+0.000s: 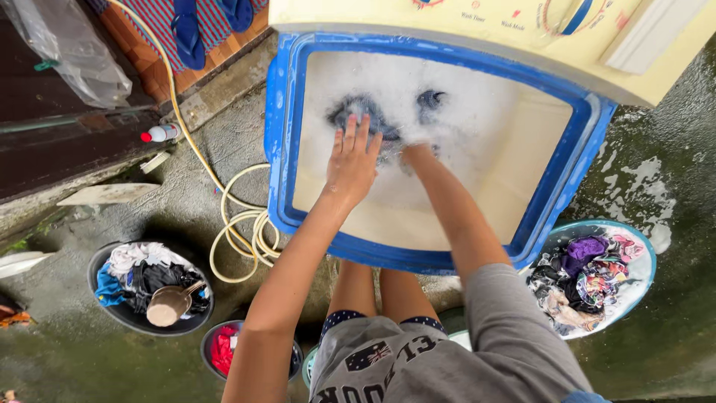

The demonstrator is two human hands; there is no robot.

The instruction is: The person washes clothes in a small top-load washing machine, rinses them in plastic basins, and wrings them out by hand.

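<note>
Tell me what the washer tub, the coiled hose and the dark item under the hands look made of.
Washer tub: likely moulded plastic, glossy blue rim, cream walls. Coiled hose: soft plastic or rubber, pale yellow, bending in loose loops. Dark item: wet cloth, dark blue, bunched and half hidden in suds; the left hand rests on it, while the right hand is buried in foam.

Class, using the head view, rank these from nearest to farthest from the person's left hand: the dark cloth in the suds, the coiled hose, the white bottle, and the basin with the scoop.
1. Dark cloth: in the foam, under the left hand's fingertips.
2. Coiled hose: on the ground, left of the tub.
3. White bottle: farther left, by the step.
4. Basin with the scoop: lower left, on the ground.
</note>
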